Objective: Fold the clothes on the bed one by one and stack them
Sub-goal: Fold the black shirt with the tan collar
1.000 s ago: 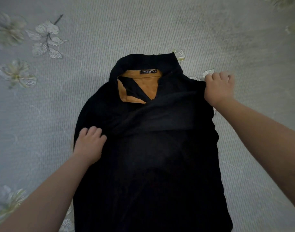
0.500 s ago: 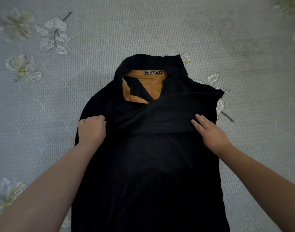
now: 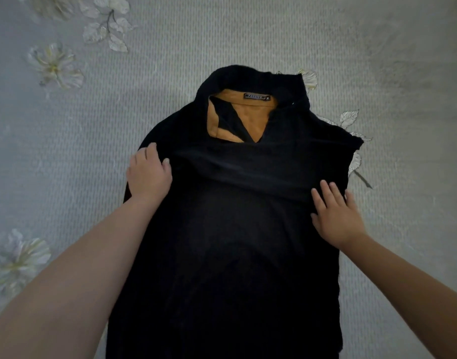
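Observation:
A black collared shirt [image 3: 235, 242] with a mustard inner collar [image 3: 245, 112] lies flat on the bed, collar away from me. A sleeve is folded across its chest as a dark band. My left hand [image 3: 148, 174] sits at the shirt's left shoulder edge, its fingers curled over the fabric there. My right hand [image 3: 335, 215] lies flat on the right side of the shirt, just below the folded sleeve, with its fingers straight.
The bed is covered by a grey ribbed bedspread [image 3: 377, 60] printed with pale flowers and leaves. Bare bedspread shows on both sides of the shirt and beyond the collar. No other clothes are in view.
My right hand left the right shoulder and came down flat onto the shirt's right side. My left hand slid up toward the left shoulder and curled on the fabric.

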A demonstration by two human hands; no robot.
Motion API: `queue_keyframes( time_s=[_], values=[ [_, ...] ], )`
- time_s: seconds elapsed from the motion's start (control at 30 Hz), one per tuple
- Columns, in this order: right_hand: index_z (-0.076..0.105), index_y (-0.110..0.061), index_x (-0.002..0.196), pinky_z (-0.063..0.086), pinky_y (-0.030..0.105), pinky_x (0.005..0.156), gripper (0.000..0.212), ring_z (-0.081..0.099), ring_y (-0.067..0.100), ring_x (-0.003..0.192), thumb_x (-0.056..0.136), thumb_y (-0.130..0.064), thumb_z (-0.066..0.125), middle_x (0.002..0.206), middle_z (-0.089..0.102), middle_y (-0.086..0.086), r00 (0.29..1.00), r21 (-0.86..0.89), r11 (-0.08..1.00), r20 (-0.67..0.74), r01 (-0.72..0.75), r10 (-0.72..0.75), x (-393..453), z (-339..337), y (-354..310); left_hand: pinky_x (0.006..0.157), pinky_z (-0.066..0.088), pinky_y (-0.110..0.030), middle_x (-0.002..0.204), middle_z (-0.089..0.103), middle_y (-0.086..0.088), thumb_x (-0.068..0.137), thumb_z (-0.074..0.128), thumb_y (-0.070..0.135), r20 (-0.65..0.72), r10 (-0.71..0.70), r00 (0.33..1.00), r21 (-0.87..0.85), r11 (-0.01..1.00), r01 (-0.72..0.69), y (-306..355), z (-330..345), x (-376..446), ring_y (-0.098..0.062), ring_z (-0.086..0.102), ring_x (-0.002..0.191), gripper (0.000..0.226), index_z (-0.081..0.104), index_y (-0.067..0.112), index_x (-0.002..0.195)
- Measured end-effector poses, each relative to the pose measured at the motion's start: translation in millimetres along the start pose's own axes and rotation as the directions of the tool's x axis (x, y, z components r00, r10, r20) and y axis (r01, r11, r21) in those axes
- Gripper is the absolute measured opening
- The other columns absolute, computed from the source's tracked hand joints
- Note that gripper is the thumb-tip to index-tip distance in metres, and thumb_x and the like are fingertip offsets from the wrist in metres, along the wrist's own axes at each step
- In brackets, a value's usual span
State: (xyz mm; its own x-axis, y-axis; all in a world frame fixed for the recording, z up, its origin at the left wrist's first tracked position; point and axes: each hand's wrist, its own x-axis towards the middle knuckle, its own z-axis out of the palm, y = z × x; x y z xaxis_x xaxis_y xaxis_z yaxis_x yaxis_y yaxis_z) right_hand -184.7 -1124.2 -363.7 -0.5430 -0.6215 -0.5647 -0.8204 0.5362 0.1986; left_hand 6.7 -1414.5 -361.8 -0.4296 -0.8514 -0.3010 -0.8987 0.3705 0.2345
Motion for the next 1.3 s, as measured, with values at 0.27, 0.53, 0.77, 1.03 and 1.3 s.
queue_keyframes(
  time_s=[0.27, 0.53, 0.77, 1.03, 1.3],
  values=[
    [0.062, 0.001, 0.115, 0.043, 0.058, 0.087, 0.053, 0.055, 0.042, 0.113, 0.066, -0.015, 0.079, 0.124, 0.056, 0.027, 0.952, 0.139, 0.945, -0.123, 0.295, -0.279, -35.8, -3.0, -93.9, 0.099, 0.031, -0.043, 0.130, 0.042, -0.027, 0.086, 0.055, 0.009, 0.186, -0.393, 0.901, -0.046, 0.912, 0.407, -98.8, 18.4, -130.9, -0.040, 0.038, 0.120, 0.051, 0.037, -0.006, 0.132],
    [0.002, -0.020, 0.149, -0.001, 0.042, 0.116, 0.057, -0.011, 0.023, 0.144, 0.100, -0.032, 0.029, 0.156, -0.013, 0.006, 0.904, 0.126, 0.904, 0.076, 0.409, -0.420, -59.0, -12.3, -168.5, 0.077, 0.037, -0.036, 0.102, 0.060, -0.027, 0.094, 0.044, 0.006, 0.083, -0.526, 0.847, -0.322, 0.790, 0.522, -158.1, 11.9, -203.1, -0.038, 0.055, 0.098, 0.023, 0.058, -0.009, 0.103],
    [-0.006, -0.020, 0.148, 0.005, 0.041, 0.116, 0.062, -0.013, 0.025, 0.143, 0.099, -0.032, 0.030, 0.154, -0.020, 0.008, 0.896, -0.021, 0.922, 0.246, 0.386, -0.369, -60.1, -26.3, -179.1, 0.085, 0.033, -0.027, 0.119, 0.056, -0.021, 0.095, 0.040, 0.007, -0.181, -0.648, 0.740, -0.607, 0.666, 0.434, -192.5, -85.4, -119.5, -0.030, 0.051, 0.111, 0.028, 0.053, -0.005, 0.116],
    [-0.005, -0.011, 0.148, 0.013, 0.040, 0.116, 0.066, -0.008, 0.033, 0.143, 0.098, -0.035, 0.032, 0.153, -0.018, 0.016, 0.894, -0.047, 0.941, 0.334, 0.334, -0.300, -59.4, -37.1, -198.7, 0.106, 0.028, -0.046, 0.146, 0.025, -0.024, 0.088, 0.058, 0.034, 0.261, -0.478, 0.839, -0.175, 0.831, 0.528, -200.4, -37.9, -88.2, -0.038, 0.025, 0.134, 0.079, 0.012, 0.007, 0.146],
    [-0.006, -0.015, 0.148, 0.009, 0.034, 0.116, 0.067, -0.015, 0.027, 0.143, 0.098, -0.037, 0.032, 0.152, -0.023, 0.011, 0.892, 0.085, 0.947, 0.318, 0.310, -0.321, -58.5, -30.2, -190.9, 0.086, 0.041, -0.038, 0.121, 0.055, -0.025, 0.092, 0.051, 0.012, 0.187, -0.487, 0.853, -0.270, 0.810, 0.521, -209.9, -28.1, -66.5, -0.039, 0.051, 0.112, 0.036, 0.046, -0.005, 0.124]
  ],
)
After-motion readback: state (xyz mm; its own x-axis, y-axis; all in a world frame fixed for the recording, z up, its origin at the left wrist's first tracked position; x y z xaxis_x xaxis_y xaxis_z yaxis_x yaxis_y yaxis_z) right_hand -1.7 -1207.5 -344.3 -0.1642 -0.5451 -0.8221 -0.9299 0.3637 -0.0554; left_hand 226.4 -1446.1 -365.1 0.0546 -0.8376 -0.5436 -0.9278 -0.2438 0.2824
